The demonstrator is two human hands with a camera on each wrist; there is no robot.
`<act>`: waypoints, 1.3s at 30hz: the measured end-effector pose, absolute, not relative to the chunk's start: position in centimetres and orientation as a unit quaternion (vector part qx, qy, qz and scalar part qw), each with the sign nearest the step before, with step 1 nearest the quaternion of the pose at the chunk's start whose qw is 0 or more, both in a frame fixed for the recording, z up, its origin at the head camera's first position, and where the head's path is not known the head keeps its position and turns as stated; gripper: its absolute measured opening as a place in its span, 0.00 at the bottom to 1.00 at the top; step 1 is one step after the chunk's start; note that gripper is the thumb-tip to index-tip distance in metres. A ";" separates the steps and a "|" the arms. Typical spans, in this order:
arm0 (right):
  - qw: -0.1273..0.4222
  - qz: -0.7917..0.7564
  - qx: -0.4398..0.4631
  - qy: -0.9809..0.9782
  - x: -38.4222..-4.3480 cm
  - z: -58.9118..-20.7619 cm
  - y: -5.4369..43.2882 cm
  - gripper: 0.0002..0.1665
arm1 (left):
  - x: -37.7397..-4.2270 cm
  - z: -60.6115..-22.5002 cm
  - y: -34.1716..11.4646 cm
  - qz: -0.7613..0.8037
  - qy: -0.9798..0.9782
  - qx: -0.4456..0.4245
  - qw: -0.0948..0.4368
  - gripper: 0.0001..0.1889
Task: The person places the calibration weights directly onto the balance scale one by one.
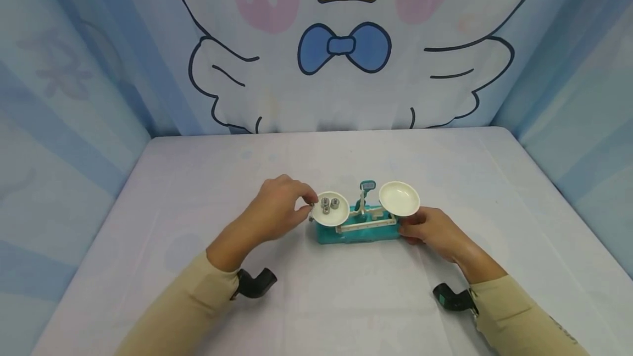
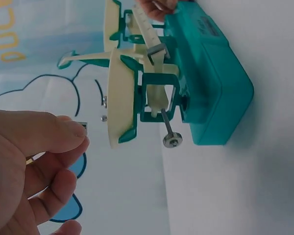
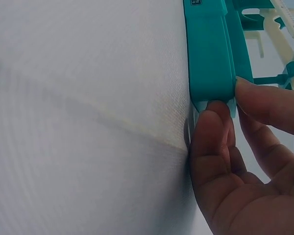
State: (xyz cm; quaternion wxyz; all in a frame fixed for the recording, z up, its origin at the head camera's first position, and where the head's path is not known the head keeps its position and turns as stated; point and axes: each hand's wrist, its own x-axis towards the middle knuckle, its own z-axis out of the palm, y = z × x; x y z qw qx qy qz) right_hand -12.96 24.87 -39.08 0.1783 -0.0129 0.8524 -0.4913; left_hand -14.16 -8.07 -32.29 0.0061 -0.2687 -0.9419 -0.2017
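A small balance scale (image 1: 358, 232) with a teal base and two cream pans stands mid-table. Its left pan (image 1: 320, 220) carries a few metal weights (image 1: 335, 203) and sits lower than the right pan (image 1: 399, 199), which is bare. Beside the left pan's rim, my left hand (image 1: 279, 207) pinches a small metal weight (image 2: 84, 125) between thumb and forefinger; the fingertips cover most of it. My right hand (image 1: 437, 232) grips the right end of the base, with the thumb (image 3: 264, 100) on its upper edge and fingers against the end.
A white cloth (image 1: 346, 301) covers the table. Behind it hangs a printed curtain (image 1: 341, 98) with a cartoon figure. A threaded rod with a knurled nut (image 2: 172, 140) sticks out from the beam's left end. Black wrist cameras (image 1: 257, 283) are worn on both forearms.
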 end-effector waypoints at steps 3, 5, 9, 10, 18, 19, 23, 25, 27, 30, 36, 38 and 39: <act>0.180 -0.493 -0.012 0.851 -12.9 -39.1 24.8 0.18 | -14.2 -32.3 -7.2 -0.195 -0.937 -0.289 0.005 0.08; 0.180 -0.491 -0.012 0.852 -12.9 -39.1 24.8 0.17 | -14.3 -32.3 -6.6 -0.194 -0.933 -0.304 0.003 0.08; 0.178 -0.486 -0.015 0.856 -13.0 -39.1 24.9 0.17 | -14.6 -32.4 -5.7 -0.199 -0.926 -0.320 0.000 0.08; 0.177 -0.485 -0.016 0.857 -13.0 -39.1 24.9 0.18 | -14.7 -32.4 -5.5 -0.200 -0.925 -0.323 0.001 0.07; 0.176 -0.485 -0.014 0.857 -12.9 -39.0 24.8 0.19 | -15.2 -32.6 -4.6 -0.185 -0.929 -0.321 -0.011 0.06; 0.175 -0.484 -0.015 0.857 -12.9 -39.0 24.8 0.19 | -15.2 -32.6 -4.5 -0.183 -0.929 -0.322 -0.012 0.07; 0.174 -0.484 -0.017 0.857 -12.9 -39.0 24.9 0.19 | -15.2 -32.5 -4.3 -0.179 -0.930 -0.322 -0.012 0.07; 0.177 -0.489 -0.015 0.854 -12.9 -39.0 24.9 0.20 | -15.2 -32.6 -4.2 -0.176 -0.930 -0.321 -0.009 0.07; 0.180 -0.494 -0.015 0.851 -12.9 -39.1 24.9 0.21 | -15.2 -32.6 -4.2 -0.175 -0.931 -0.320 -0.008 0.07; 0.182 -0.500 -0.015 0.847 -12.9 -39.1 24.9 0.22 | -15.2 -32.8 -4.1 -0.174 -0.932 -0.318 -0.005 0.06; 0.181 -0.494 -0.015 0.850 -12.9 -39.1 24.9 0.22 | -15.3 -33.1 -4.1 -0.177 -0.931 -0.318 -0.003 0.06; 0.181 -0.493 -0.015 0.851 -12.9 -39.1 24.9 0.22 | -15.3 -33.1 -4.0 -0.176 -0.931 -0.320 -0.002 0.06; 0.181 -0.493 -0.014 0.851 -12.9 -39.1 25.0 0.22 | -15.3 -33.1 -4.0 -0.176 -0.930 -0.323 0.001 0.06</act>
